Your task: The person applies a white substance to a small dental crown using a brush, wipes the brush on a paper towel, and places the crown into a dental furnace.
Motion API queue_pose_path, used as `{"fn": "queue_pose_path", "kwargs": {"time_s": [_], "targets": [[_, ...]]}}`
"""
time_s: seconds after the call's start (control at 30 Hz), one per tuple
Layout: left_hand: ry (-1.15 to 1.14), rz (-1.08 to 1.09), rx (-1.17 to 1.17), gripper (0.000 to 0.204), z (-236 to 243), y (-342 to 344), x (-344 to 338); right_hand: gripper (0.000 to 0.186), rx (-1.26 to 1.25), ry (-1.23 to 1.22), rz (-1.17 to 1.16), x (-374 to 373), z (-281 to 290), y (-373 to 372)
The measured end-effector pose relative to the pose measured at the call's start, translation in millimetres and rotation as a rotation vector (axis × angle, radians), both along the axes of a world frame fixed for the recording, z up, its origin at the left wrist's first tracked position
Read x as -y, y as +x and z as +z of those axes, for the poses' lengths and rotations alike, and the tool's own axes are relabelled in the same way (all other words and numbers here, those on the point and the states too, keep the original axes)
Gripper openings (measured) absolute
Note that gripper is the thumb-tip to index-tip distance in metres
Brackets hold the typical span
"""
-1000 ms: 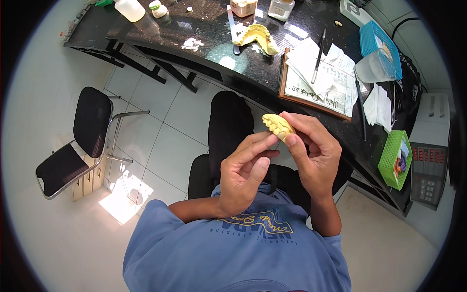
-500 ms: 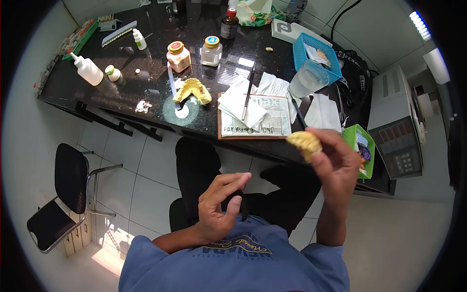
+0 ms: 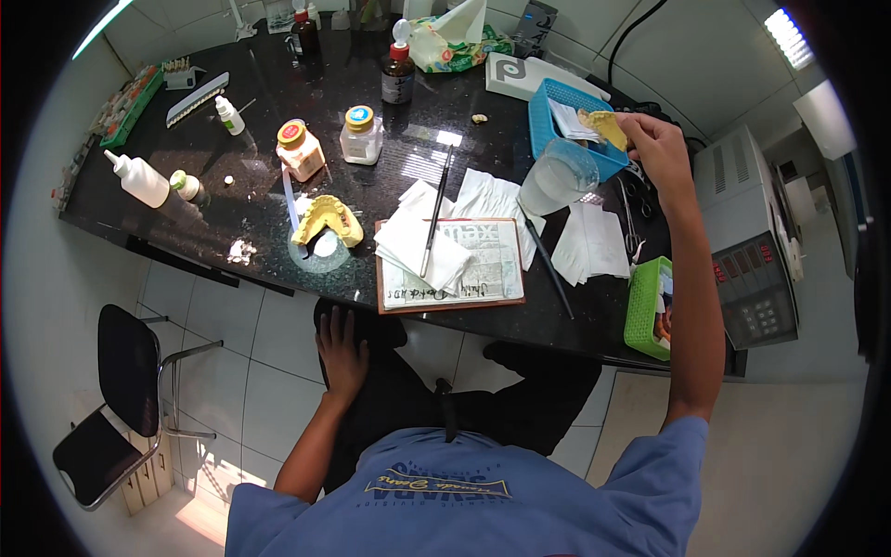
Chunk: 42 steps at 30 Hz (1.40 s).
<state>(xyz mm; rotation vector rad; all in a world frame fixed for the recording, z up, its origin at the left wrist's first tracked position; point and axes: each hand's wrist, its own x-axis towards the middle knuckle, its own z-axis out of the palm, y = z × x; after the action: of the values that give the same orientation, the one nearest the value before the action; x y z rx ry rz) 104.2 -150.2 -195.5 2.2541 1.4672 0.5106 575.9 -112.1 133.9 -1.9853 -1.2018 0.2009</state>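
Note:
My right hand [image 3: 661,153] reaches out to the far right and grips a yellow plaster dental cast [image 3: 608,128] between thumb and fingers. That cast is held at the blue plastic basket [image 3: 541,130], over its right part; whether it touches the basket I cannot tell. My left hand [image 3: 342,357] lies on my left thigh with its fingers spread and nothing in it. On the black counter, a horseshoe-shaped yellow dental cast [image 3: 342,223] rests on a round glass slab [image 3: 311,263] beside a pale spatula [image 3: 289,200]. A plastic cup [image 3: 560,176] stands against the basket's front.
A brown clipboard [image 3: 452,306] carries paper, tissues and a thin brush [image 3: 436,218]. Two powder jars [image 3: 300,158] stand behind the cast. White squeeze bottle [image 3: 139,179] at left, green basket [image 3: 640,311] near the right edge, control box [image 3: 756,278] beyond it.
My right hand has carried the dental cast away from my body, up to the blue basket. My left hand has lowered from in front of my chest onto my thigh. The view has shifted.

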Motion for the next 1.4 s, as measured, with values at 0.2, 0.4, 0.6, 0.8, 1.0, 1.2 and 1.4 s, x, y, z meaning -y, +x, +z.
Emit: {"fn": "queue_pose_path", "kwargs": {"time_s": [0.2,0.4,0.6,0.8,1.0,1.2,1.4], "targets": [[0.017,0.067,-0.116,0.057,-9.3,13.3,-5.2,0.035,0.230,-0.204,-0.053,-44.0,-18.4,10.5],[0.043,0.102,-0.056,0.053,-9.6,2.8,-5.8,0.037,0.392,-0.355,-0.011,-57.5,-20.5,5.0],[0.048,0.138,-0.043,0.051,-10.4,-5.8,-2.4,0.032,0.587,-0.020,-0.048,-11.5,22.9,-26.9],[0.060,0.094,0.006,0.051,-14.5,1.0,-0.9,0.024,0.452,0.214,-0.106,86.2,59.6,-90.3],[0.045,0.071,0.050,0.049,-20.3,-8.4,2.1,0.026,0.431,0.241,-0.099,176.3,45.1,-98.1],[0.051,0.062,0.036,0.047,-14.0,-1.1,5.0,0.015,0.298,0.266,-0.143,228.8,27.9,-115.0],[0.122,0.013,0.040,0.046,-17.8,21.7,3.4,0.013,0.134,0.293,-0.190,275.6,0.7,-113.8]]}}
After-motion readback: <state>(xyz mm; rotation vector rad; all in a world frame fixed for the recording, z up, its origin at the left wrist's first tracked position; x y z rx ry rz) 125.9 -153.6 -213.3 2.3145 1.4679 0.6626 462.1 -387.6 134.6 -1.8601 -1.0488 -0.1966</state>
